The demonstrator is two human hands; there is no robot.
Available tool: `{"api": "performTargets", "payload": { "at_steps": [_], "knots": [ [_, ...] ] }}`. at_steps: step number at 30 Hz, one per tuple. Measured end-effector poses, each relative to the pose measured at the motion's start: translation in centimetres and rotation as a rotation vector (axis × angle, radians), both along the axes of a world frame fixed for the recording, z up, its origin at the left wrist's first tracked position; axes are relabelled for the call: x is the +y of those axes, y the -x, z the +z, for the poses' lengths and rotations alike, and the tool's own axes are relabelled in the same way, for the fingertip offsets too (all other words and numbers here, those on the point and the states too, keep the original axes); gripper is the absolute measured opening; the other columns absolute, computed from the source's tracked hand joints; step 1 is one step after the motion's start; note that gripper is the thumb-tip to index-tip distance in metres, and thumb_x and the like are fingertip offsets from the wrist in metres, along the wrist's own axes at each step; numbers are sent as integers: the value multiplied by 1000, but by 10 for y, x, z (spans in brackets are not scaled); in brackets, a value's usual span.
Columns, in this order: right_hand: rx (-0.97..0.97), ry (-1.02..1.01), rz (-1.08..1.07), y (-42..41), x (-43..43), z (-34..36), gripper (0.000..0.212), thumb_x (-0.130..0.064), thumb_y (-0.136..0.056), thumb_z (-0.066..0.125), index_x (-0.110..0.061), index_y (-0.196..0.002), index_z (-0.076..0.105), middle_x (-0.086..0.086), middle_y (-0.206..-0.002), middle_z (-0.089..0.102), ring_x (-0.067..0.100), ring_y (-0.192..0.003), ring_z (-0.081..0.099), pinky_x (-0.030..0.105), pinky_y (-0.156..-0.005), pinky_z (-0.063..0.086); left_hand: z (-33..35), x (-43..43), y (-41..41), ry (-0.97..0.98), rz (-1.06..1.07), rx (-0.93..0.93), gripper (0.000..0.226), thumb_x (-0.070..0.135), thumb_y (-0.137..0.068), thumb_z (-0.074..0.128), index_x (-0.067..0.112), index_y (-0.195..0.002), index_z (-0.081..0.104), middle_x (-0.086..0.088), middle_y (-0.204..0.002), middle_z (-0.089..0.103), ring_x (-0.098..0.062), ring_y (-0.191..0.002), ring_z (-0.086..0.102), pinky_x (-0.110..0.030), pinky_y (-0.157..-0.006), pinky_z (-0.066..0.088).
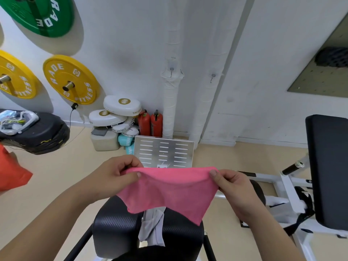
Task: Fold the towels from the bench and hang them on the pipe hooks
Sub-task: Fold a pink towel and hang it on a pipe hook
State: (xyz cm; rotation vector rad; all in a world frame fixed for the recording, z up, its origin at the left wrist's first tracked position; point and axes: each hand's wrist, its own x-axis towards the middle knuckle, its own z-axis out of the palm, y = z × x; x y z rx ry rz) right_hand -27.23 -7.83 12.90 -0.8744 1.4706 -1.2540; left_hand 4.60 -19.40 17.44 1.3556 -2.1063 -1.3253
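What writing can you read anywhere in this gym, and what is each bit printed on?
"RADE": round green weight plate on the wall.
"RADE FITNESS": round yellow weight plate.
"FITNESS": second yellow plate, cut off by the frame.
White boxing pads: small lettering, mostly too blurred to read.

- towel [167, 193]: pink, plain
- second towel [152, 227]: light grey
- bench [116, 227]: black, carbon-weave texture
- plates [70, 80]: yellow, white lettering
- top plate [39, 14]: green, white lettering
- extinguishers [150, 124]: red
- pipes [170, 102]: white
- pads [122, 105]: white, gold logo
- floor [56, 176]: beige
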Motion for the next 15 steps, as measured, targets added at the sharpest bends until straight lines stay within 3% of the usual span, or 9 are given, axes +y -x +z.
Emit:
{"api": "performTargets", "payload": {
  "at_steps": [3,5,10,15],
  "knots": [
    [7,6,16,1,0,1,23,-23,-85,80,-1,-91,80,30,-100,73,24,-90,67,41,-91,52,0,-1,-1,-9,-17,-19,23,2,-95,61,22,-95,73,5,-95,75,-6,-87,67,-23,-79,49],
    [14,-3,27,3,0,1,7,-6,-86,77,-5,-91,81,27,-98,75,24,-88,68,40,-88,54,-2,-2,-1,8,-13,-31,21,6,-97,61,22,-95,73,6,-95,75,-7,-88,67,-23,-80,50],
    [66,-19,-28,5,-7,-2,32,15,-84,68,-13,-77,80,12,-81,76,21,-78,66,35,-75,54,-6,-4,-2,113,-34,-107,18,12,-91,70,29,-90,69,14,-91,72,-5,-84,65,-11,-69,47],
    [232,-83,140,11,-10,-4,38,9,-87,64,-22,-89,84,4,-93,78,25,-94,68,38,-85,53,-5,-10,-3,176,11,-136,15,23,-81,83,27,-77,69,12,-73,70,-2,-63,57,-13,-57,41]
  ]
}}
